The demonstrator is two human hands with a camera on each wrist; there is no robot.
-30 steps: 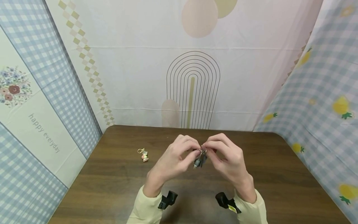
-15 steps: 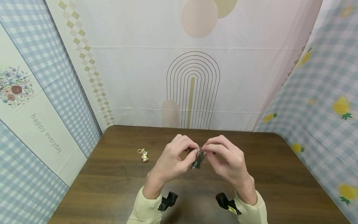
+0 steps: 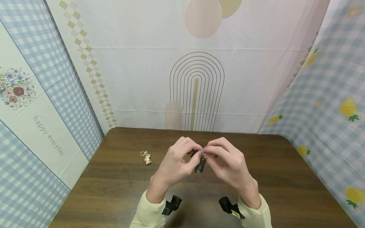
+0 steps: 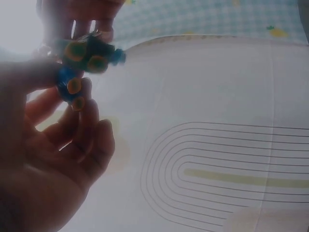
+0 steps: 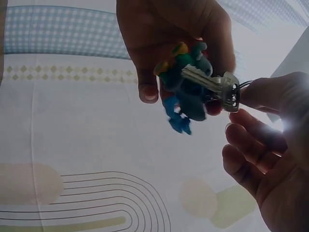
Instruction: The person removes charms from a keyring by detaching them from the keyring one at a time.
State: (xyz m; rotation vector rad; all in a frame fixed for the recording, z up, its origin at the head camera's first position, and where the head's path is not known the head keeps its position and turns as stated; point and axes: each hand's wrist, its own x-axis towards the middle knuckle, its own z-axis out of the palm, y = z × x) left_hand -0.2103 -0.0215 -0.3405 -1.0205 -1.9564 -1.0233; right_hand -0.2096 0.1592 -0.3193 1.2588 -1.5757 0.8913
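Key [image 5: 211, 84] and figurine keychain [image 4: 87, 54] seem light, stiff; left hand [image 3: 177, 161] grips the keychain, right hand [image 3: 229, 158] pinches the ring [image 5: 245, 84], sensible hold.

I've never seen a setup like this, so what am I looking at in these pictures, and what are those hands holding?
There is no machine doing the work: it is a person's bare left hand and right hand. The wide picture comes from a camera worn on the head, looking forward and down. The other two come from wrist-worn cameras, which see the fingers close up against a patterned cloth backdrop.

On the brown wooden table lies a small figurine keychain with a ring. Above the table, both hands pinch a little bunch: a metal key and blue-green charms with orange spots. Exactly how those parts are joined is hard to tell.
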